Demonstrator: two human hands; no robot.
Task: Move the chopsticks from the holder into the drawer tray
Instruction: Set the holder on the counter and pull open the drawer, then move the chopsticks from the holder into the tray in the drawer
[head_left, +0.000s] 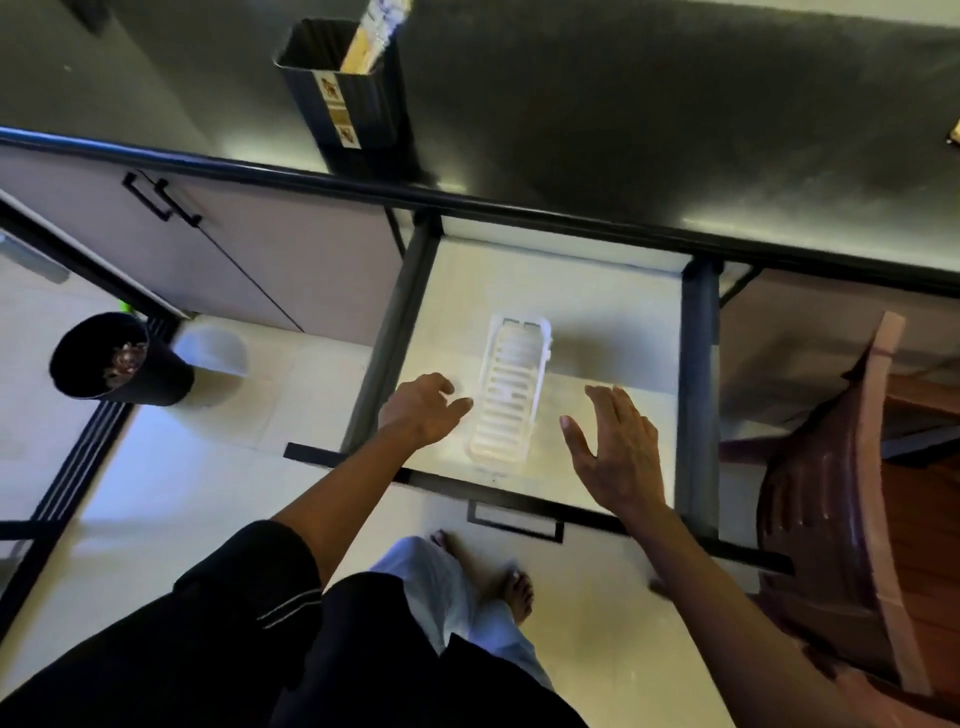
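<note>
Bottom of frame: dark sleeves and bare feet, partly blurred. Mid-frame, left hand (423, 410) and right hand (618, 447) are hovering over the open drawer (597, 322) — fingers spread wide, holding nothing. White slotted tray (511, 389) is lying between them, its near end washed out by glare. Upper left, dark holder (353, 104) is standing on the counter (623, 130) with the chopsticks (371, 39) sticking out — tops cut off by the frame edge.

A dark, glossy countertop (623, 104) is seen above pale cabinet doors (218, 249) with black handles; pale floor tiles (171, 467) are lit brightly, a black bin (119, 364) and reddish plastic chair (841, 493) alongside.
</note>
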